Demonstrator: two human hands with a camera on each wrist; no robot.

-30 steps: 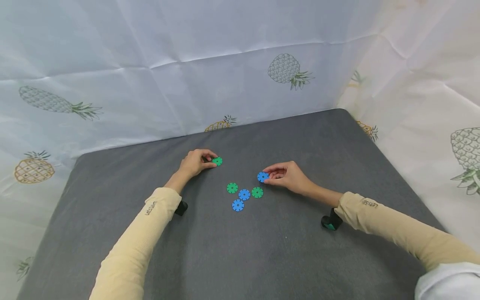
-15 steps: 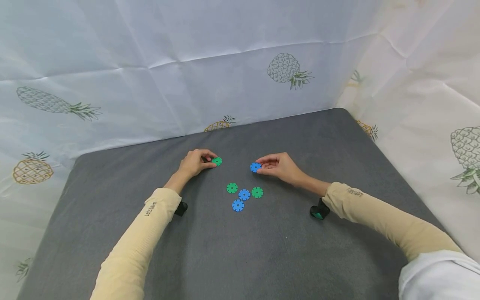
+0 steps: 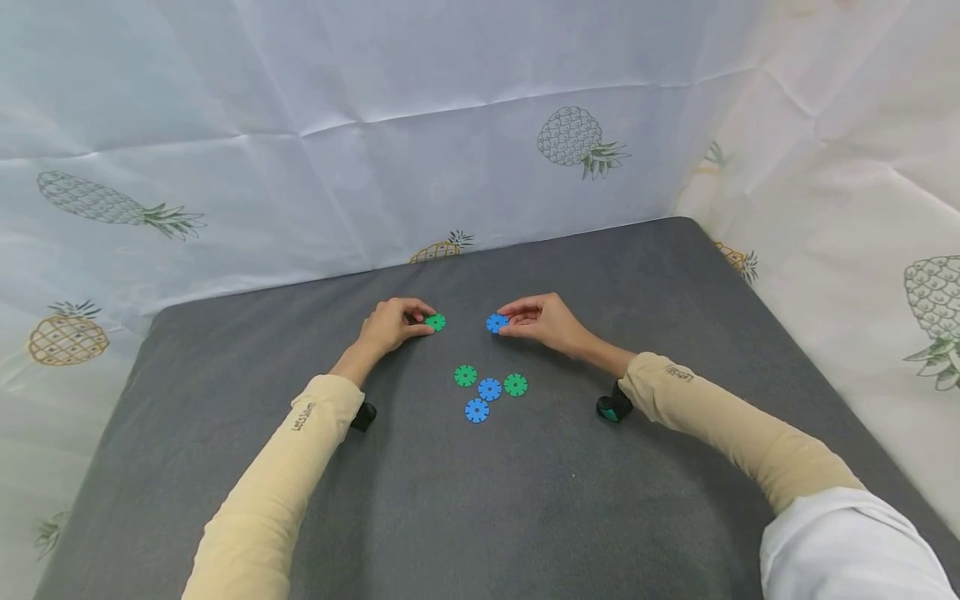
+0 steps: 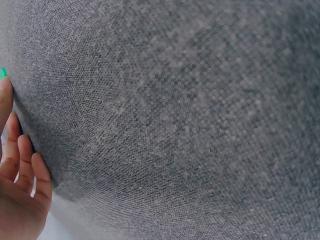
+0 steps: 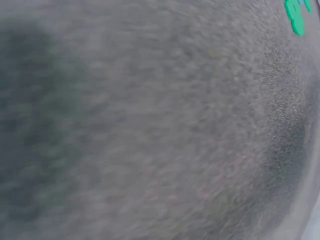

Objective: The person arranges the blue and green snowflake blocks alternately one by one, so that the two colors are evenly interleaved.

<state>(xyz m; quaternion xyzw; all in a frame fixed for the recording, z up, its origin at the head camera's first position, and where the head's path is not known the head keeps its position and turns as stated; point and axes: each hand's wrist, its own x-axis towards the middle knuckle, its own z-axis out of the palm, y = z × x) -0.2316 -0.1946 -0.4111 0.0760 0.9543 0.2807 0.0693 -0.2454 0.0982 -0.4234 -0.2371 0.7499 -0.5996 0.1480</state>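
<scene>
Left hand, right hand, 2 pinch grips

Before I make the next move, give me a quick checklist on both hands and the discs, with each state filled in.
1. Left hand has a grip on its green disc: ok, pinched at the edge.
2. Right hand has a grip on its blue disc: ok, pinched at the edge.
3. Held discs apart: ok, a gap shows between them.
4. Blue disc lifted off the grey tabletop: cannot tell.
5. Loose discs not between the hands: ok, all four lie nearer the person.
6. Right wrist view shows the grip: not ok.
</scene>
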